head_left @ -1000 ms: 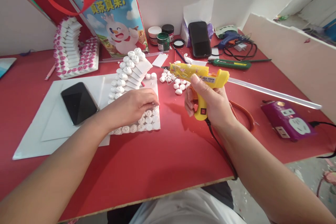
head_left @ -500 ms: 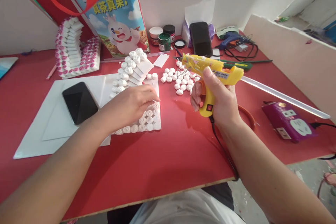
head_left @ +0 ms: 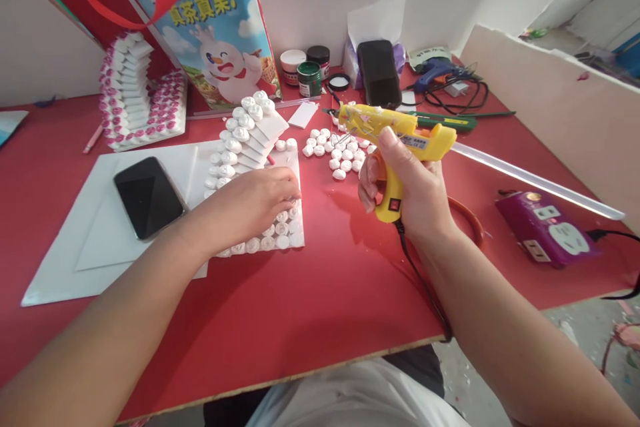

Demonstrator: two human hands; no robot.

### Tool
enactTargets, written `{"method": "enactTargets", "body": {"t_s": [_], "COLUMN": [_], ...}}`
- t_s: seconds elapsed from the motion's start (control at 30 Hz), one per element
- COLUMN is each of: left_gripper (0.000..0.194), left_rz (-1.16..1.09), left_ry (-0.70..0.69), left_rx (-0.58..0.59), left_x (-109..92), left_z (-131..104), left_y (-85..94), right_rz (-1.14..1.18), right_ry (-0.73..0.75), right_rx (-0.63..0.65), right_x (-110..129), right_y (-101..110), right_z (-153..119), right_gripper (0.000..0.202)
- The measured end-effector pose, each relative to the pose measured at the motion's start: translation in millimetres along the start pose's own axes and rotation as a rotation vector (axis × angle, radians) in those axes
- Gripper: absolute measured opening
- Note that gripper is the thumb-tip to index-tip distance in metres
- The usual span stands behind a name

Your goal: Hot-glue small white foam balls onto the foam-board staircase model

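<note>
My right hand [head_left: 415, 180] is wrapped round a yellow glue gun [head_left: 383, 127], its nozzle pointing left and a long clear glue stick [head_left: 540, 178] out of its back. Fingers bent down, my left hand [head_left: 267, 197] rests over a white board [head_left: 295, 238] bearing rows of white rosettes [head_left: 267, 242]. Whatever its fingertips hold is hidden. Behind that hand rises a curved stack of white strips [head_left: 260, 140] topped with rosettes. Loose white rosettes [head_left: 345, 155] lie on the red table [head_left: 320, 307], between the board and the gun.
A phone [head_left: 149, 197] lies on white sheets at the left. Behind stand a pink-and-white piece [head_left: 143, 100], a picture bag [head_left: 225, 33], paint jars [head_left: 309, 79] and a dark phone [head_left: 379, 73]. A purple power socket [head_left: 550, 227] and cables are at the right.
My left hand has shifted slightly down over the board, uncovering a bit more of the stack. The whole view has slid slightly left; the glue gun stays in my right hand.
</note>
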State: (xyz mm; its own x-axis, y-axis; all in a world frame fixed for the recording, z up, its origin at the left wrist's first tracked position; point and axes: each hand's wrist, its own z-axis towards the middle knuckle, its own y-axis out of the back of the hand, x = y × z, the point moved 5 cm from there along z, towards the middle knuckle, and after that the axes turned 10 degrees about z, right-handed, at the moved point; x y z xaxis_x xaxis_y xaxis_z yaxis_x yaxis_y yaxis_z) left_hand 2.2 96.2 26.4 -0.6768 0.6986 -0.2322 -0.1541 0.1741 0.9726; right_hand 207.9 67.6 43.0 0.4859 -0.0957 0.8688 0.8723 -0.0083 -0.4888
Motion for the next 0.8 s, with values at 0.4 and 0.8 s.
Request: {"method": "enactTargets", "body": {"t_s": [0.4, 0.8], "left_gripper": [0.027, 0.035], "left_rz": [0.034, 0.033], "left_ry": [-0.028, 0.053], "left_rx": [-0.006, -0.088], "left_x": [-1, 3], "left_z": [0, 1], "left_y": [-0.5, 28.5], "right_rz": [-0.029, 0.015], "right_ry": [-0.009, 0.105], "right_rx": [-0.004, -0.038], "right_x": [-1, 7], "right_y": [1, 8], "right_z": [1, 3], "right_gripper": [0.043, 0.022]}}
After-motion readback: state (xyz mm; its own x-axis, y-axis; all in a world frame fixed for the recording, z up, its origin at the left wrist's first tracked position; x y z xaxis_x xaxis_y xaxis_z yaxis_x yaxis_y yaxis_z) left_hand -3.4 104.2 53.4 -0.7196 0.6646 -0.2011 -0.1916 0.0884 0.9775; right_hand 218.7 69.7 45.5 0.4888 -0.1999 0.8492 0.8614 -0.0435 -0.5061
